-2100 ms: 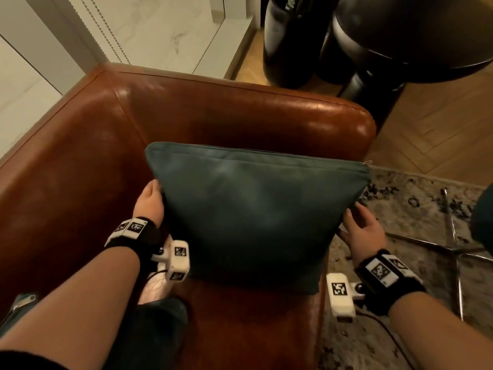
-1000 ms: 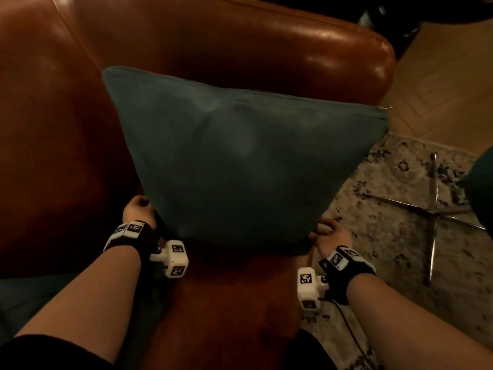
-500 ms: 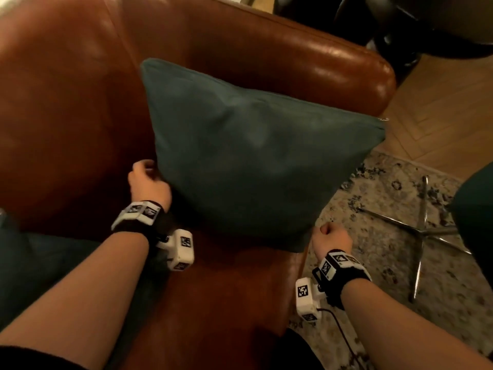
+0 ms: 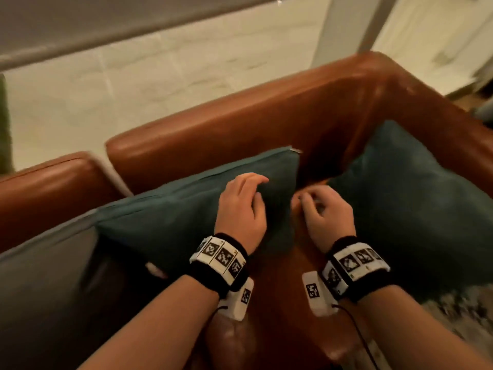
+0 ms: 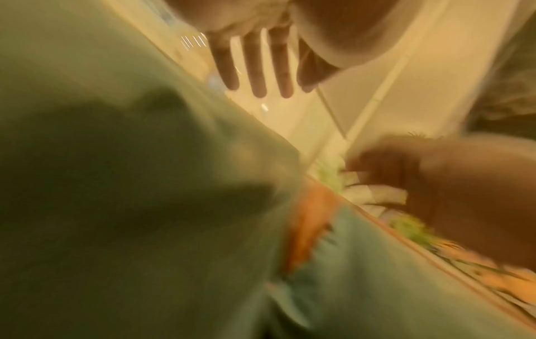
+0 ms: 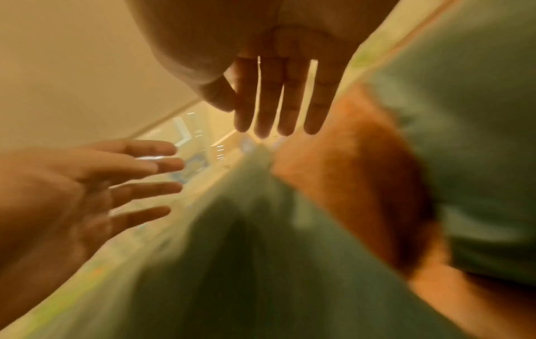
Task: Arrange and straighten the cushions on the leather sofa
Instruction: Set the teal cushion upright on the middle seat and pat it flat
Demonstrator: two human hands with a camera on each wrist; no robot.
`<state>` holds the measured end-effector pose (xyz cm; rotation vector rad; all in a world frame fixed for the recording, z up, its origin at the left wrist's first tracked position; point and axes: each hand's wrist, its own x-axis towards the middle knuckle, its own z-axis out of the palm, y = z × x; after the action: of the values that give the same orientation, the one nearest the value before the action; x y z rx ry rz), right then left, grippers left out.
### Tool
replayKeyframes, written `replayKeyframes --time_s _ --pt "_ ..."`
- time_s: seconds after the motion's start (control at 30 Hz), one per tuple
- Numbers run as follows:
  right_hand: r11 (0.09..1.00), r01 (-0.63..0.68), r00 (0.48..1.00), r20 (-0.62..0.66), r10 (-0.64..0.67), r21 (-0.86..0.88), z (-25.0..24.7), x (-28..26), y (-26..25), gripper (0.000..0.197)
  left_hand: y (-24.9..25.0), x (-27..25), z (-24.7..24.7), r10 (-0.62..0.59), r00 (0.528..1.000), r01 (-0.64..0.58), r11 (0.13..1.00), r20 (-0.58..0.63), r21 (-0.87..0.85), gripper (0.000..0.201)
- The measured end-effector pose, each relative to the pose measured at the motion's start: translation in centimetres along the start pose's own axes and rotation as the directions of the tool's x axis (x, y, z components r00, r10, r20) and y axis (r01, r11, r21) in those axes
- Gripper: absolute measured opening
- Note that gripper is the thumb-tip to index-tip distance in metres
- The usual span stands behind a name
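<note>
Two teal cushions stand on the brown leather sofa (image 4: pixel 240 129). One teal cushion (image 4: pixel 173 217) leans on the backrest. The other teal cushion (image 4: pixel 405 198) stands against the right armrest. My left hand (image 4: pixel 244 201) hovers at the right end of the backrest cushion, fingers relaxed and holding nothing. My right hand (image 4: pixel 322 209) is in the gap between the two cushions, fingers loosely bent, also holding nothing. Both wrist views are blurred; the left hand (image 5: pixel 258 66) and right hand (image 6: pixel 278 98) each show straight, spread fingers.
A grey cushion (image 4: pixel 45 276) lies at the left, next to the backrest cushion. A pale marble wall (image 4: pixel 160 62) rises behind the sofa. A patterned rug (image 4: pixel 458 311) shows at the lower right, beyond the seat's edge.
Both hands let go of the lower corners of the armrest cushion, which now stands on its own. They and my view moved left to the backrest cushion.
</note>
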<state>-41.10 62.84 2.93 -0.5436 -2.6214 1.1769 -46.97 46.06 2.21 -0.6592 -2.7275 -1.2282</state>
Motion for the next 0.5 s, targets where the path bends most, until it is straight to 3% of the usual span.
replayKeyframes --time_s 0.07,0.13,0.2,0.27,0.3,0.33,0.4,0.43,0.5 --pt "0.956 0.293 0.955 0.06 -0.291 -0.025 3.5 1.2 -3.9 0.022 -2.7 -0.9 -3.0 -0.071 0.993 0.087 0.979 -0.093 0.186 0.039" --pt "0.882 0.47 0.859 0.249 -0.447 -0.04 7.2 2.3 -6.5 0.038 -5.7 -1.8 -4.7 -0.204 0.975 0.224 0.899 -0.093 0.377 0.049" --pt "0.787 0.589 0.751 0.485 -0.449 -0.184 10.3 3.0 -6.6 0.05 -8.7 -3.0 -5.2 -0.294 0.956 0.262 0.817 -0.02 0.514 0.055" --pt "0.614 0.709 0.667 0.613 -0.424 -0.347 11.8 4.3 -4.5 0.057 -11.2 -3.9 -5.5 -0.294 0.955 0.206 0.753 0.04 0.625 0.058" --pt "0.561 0.729 0.661 0.614 -0.431 -0.392 11.8 5.4 -3.1 0.059 -12.2 -4.1 -5.8 -0.296 0.955 0.204 0.715 0.025 0.669 0.059" --pt "0.566 0.701 0.698 0.577 -0.424 -0.433 11.4 6.9 -2.0 0.061 -12.9 -4.0 -6.4 -0.313 0.95 0.238 0.686 -0.016 0.688 0.059" --pt "0.667 0.563 0.812 0.474 -0.34 -0.487 9.9 10.1 -0.3 0.06 -14.0 -3.6 -7.7 -0.379 0.921 0.337 0.654 -0.093 0.677 0.06" --pt "0.693 0.514 0.84 0.46 -0.287 -0.506 9.1 11.3 0.1 0.058 -14.1 -3.2 -8.2 -0.403 0.909 0.366 0.645 -0.109 0.671 0.061" --pt "0.698 0.513 0.839 0.465 -0.283 -0.499 8.2 12.7 -0.3 0.054 -13.5 -2.3 -8.4 -0.408 0.903 0.386 0.634 -0.134 0.67 0.063"
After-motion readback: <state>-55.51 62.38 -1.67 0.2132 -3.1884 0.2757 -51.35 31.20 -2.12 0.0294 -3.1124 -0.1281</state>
